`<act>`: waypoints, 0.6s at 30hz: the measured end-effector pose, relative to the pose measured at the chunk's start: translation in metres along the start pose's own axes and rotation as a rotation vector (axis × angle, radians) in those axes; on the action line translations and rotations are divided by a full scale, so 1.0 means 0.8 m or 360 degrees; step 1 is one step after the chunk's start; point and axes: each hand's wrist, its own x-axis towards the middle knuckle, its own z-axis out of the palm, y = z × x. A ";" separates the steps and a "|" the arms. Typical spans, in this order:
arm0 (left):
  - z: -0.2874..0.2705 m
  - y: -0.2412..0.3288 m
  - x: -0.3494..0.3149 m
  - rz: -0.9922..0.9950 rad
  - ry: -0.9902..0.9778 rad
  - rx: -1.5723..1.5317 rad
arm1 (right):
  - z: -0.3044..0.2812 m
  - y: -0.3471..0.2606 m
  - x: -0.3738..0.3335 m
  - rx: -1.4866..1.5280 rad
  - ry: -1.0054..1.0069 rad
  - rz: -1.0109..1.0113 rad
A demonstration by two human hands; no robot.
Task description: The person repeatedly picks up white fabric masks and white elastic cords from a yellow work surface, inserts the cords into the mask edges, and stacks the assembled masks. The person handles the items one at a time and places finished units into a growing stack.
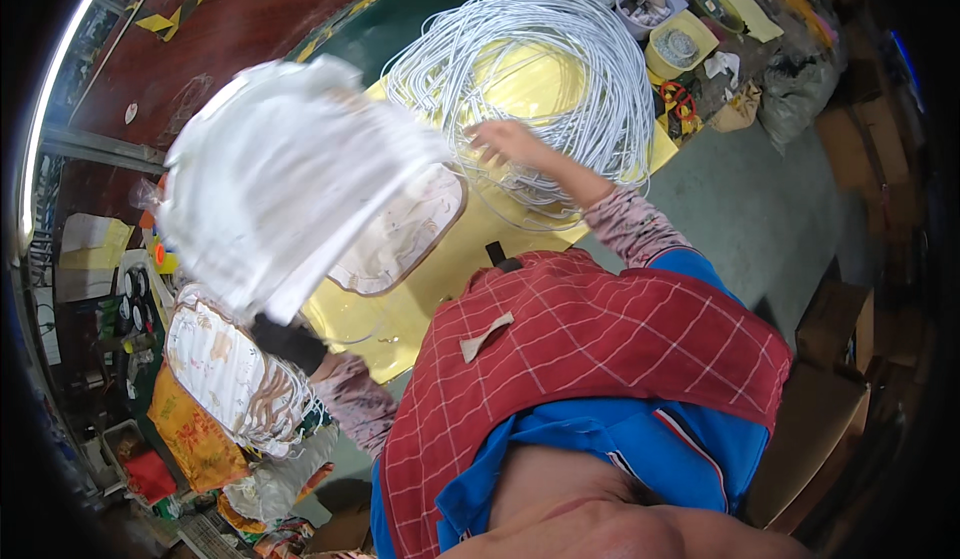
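Observation:
A large white cloth piece, smeared by motion, hangs over the left part of the table. My left hand, in a black glove, is at its lower edge and appears to grip it; the cloth hides my fingertips. Partly beneath the white cloth lies a patterned, brown-edged fabric pad on the yellow table covering. My bare right hand is over the near left side of a big coil of white cord. Its fingers are slightly blurred and apart, with nothing visible in them.
At the left, a stack of patterned fabric pads with dangling cords sits above an orange cloth. Tubs of small parts and red-handled scissors are at the far right. Cardboard boxes stand on the right.

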 end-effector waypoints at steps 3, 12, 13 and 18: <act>-0.091 0.008 0.066 0.0415 0.0340 0.0547 | -0.146 0.079 0.022 -0.0013 0.0813 -0.0067; -0.122 -0.012 0.171 0.0158 -0.0637 0.2275 | -0.309 0.171 -0.012 -0.1395 0.1424 0.0032; -0.120 -0.033 0.160 0.0213 -0.0687 0.2081 | -0.307 0.169 -0.006 -0.1305 0.1363 0.0063; 0.070 -0.059 -0.064 -0.0271 -0.1446 0.0212 | -0.304 0.087 -0.011 -0.0815 0.1212 -0.0126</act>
